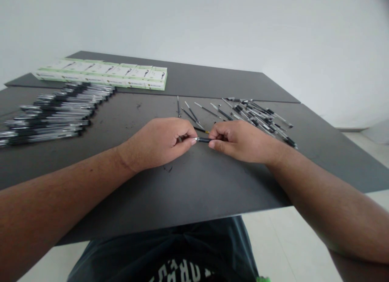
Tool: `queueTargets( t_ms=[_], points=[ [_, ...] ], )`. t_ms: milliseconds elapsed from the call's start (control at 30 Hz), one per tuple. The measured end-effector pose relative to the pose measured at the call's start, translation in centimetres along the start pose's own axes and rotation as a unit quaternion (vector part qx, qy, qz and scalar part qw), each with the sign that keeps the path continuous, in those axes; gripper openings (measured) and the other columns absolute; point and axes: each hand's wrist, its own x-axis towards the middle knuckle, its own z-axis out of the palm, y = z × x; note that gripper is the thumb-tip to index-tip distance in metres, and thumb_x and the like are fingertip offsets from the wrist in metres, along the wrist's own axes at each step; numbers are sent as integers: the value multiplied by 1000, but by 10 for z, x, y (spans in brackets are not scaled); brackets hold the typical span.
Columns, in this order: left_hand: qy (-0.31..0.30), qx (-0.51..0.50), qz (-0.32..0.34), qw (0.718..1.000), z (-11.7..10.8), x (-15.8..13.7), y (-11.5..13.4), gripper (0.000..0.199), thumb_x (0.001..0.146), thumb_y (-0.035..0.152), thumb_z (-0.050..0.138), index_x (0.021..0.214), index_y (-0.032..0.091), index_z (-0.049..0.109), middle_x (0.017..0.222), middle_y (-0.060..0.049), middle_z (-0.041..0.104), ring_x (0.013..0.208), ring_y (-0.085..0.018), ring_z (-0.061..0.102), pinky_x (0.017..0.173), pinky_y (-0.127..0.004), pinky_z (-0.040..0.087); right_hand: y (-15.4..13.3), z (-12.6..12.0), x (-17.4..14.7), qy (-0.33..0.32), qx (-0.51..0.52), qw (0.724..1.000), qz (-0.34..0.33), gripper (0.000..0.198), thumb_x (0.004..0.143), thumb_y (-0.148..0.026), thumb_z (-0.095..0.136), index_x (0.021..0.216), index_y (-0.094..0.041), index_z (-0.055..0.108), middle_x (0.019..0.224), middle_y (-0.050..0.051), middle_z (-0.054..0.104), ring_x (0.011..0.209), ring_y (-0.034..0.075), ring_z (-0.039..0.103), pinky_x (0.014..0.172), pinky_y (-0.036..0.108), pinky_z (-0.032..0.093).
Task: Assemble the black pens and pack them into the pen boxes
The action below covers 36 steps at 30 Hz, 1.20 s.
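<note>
Between my two hands a pen [203,139] with a dark grip and a silvery tip lies level, just above the grey table [194,184]. The thumb and fingers of my left hand [168,140] pinch its silvery end. My right hand [240,141] pinches the dark end; the fingers cover that part. Several thin ink refills [191,111] lie loose just beyond my hands, and one with a yellow tip [207,132] is close to my right fingers. A heap of clear and black pens [258,116] spreads behind my right hand.
At the left lies a long row of clear pens with black grips [57,112]. Behind it stand several white and green boxes [115,75] side by side. Dark smudges [167,168] mark the tabletop. A pale wall [194,26] rises behind the table.
</note>
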Motion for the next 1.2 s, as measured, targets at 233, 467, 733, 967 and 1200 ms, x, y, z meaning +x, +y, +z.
queueTargets(
  t_ms=[233, 467, 733, 967, 1200],
  points=[
    [0, -7, 7, 1000, 1, 0, -1, 25, 105, 37, 58, 104, 24, 79, 93, -4, 82, 87, -22, 75, 81, -33, 50, 0, 1, 0, 1, 8, 1000, 9, 18, 103, -39, 68, 98, -22, 73, 79, 0, 71, 71, 16, 60, 68, 30, 36],
    [-7, -4, 3, 1000, -1, 0, 0, 27, 106, 38, 57, 105, 24, 80, 93, -4, 82, 88, -23, 76, 82, -33, 51, 0, -2, 0, -20, -10, 1000, -20, 24, 107, -39, 62, 95, -21, 71, 79, 1, 69, 72, 16, 59, 69, 31, 37],
    [-9, -2, 13, 1000, 0, -1, -1, 27, 108, 37, 57, 106, 24, 80, 96, -4, 82, 92, -23, 76, 86, -33, 53, 0, -3, 0, -41, -4, 999, -15, 27, 108, -40, 59, 92, -21, 70, 79, 1, 70, 71, 16, 60, 68, 30, 36],
    [6, -1, -6, 1000, 0, -1, -1, 24, 103, 36, 58, 101, 24, 79, 87, -3, 79, 83, -22, 74, 81, -32, 52, 0, -1, 0, -12, 31, 999, 27, 20, 103, -38, 67, 109, -21, 77, 86, 1, 77, 75, 17, 66, 69, 30, 41],
    [-1, -10, 1, 1000, 1, -1, -4, 26, 102, 37, 59, 107, 23, 80, 96, -4, 84, 89, -22, 77, 83, -32, 53, 3, 0, 0, 0, -1, 1000, 4, 15, 102, -30, 67, 107, -21, 77, 88, 2, 77, 77, 17, 66, 72, 30, 42]
  ],
)
